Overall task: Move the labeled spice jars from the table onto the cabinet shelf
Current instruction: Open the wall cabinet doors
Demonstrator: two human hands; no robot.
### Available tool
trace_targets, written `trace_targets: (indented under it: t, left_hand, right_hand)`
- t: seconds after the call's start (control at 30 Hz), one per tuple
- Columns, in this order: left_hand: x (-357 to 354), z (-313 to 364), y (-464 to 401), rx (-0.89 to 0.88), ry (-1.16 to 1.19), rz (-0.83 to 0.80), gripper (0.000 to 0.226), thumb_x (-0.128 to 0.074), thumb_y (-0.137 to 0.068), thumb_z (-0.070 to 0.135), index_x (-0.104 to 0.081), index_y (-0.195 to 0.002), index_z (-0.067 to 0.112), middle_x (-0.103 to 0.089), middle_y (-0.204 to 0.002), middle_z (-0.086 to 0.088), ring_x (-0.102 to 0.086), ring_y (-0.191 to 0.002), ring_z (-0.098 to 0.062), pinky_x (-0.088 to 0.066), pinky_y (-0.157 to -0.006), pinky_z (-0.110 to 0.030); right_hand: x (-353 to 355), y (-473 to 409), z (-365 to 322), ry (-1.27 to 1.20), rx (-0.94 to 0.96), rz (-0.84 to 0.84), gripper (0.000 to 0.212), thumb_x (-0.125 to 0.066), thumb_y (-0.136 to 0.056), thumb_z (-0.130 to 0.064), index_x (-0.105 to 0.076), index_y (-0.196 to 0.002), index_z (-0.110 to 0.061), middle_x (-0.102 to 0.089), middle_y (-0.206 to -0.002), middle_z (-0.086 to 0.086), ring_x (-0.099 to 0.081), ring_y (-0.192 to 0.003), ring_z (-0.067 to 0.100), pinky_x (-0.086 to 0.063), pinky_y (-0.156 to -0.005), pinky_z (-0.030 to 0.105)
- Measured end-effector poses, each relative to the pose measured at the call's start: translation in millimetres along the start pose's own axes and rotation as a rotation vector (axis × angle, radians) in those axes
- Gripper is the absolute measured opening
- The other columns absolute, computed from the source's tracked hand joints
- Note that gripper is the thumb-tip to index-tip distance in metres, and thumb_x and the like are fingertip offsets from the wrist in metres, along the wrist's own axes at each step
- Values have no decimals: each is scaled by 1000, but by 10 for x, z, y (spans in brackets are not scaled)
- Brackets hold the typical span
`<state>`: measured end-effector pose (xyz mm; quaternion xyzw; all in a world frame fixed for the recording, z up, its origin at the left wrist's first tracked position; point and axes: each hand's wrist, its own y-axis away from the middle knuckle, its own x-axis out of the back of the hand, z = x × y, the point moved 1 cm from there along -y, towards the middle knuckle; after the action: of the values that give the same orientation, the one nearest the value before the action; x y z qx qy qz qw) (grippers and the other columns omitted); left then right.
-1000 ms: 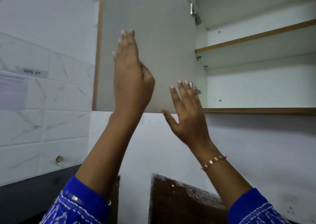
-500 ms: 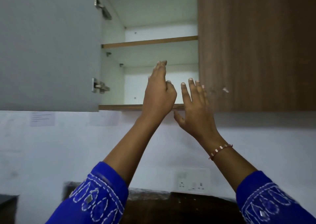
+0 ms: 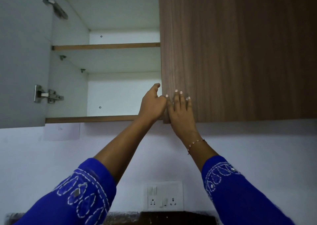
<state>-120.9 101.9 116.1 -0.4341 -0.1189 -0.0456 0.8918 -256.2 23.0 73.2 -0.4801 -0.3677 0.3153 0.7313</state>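
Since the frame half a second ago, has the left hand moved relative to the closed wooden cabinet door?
Yes. The left hand has shifted right, from the open compartment to the left edge of the closed wooden door, its fingers curling round that edge.

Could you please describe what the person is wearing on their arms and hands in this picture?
Both forearms are bare below bright blue sleeves, left sleeve and right sleeve, stitched with white looping embroidery and small mirror pieces. A thin beaded bracelet circles the right wrist. The right hand seems to have a ring; nails look pale.
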Motion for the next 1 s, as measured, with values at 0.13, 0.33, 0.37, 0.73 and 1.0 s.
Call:
trace_targets:
  t: [0.13,0.33,0.37,0.73,1.0]
  left_hand:
    - [-72,-106,-80,-6,11,-30,49,-37,-94,3,-33,-141,12,-40,-147,-4,-38,-133,-16,-26,-80,-7]
    - [-196,-349,-219,-29,62,-15,53,-43,-95,9,-27,-144,15,-36,-149,-5,-38,-134,-20,-36,-97,-14]
    - [-232,-376,-262,-12,101,-18,54,-43,-95,11,-25,-145,15,-33,-151,-5,-36,-136,-22,-37,-106,-27]
    - [-385,-98,-671,11,732,-157,40,-55,-90,17,-48,-129,11,-61,-123,-11,-62,-108,-25,-52,-92,-35]
    - [-365,337,-297,-73,731,-200,45,-56,-86,6,-45,-129,15,-60,-121,-8,-61,-108,-22,-52,-91,-33]
  right_hand:
    - [-107,-13,-12,-1,-25,9,108,-78,-68,-32,-6,-143,-5,-34,-147,25,-36,-135,39,-36,-106,50]
    - [-147,16,-48,41,-29,94,102,-79,-65,-36,-19,-141,-3,-44,-139,27,-46,-127,41,-44,-102,50]
    - [-128,26,-50,36,-39,105,102,-79,-64,-35,-19,-141,-3,-44,-139,27,-46,-127,42,-44,-102,50]
    - [325,280,147,-52,-86,257,86,-72,-69,-22,-27,-136,6,-44,-137,32,-45,-126,45,-42,-103,51]
    - [758,514,342,-256,-157,360,68,-53,-78,-4,-22,-138,2,-38,-142,31,-38,-132,45,-37,-108,49]
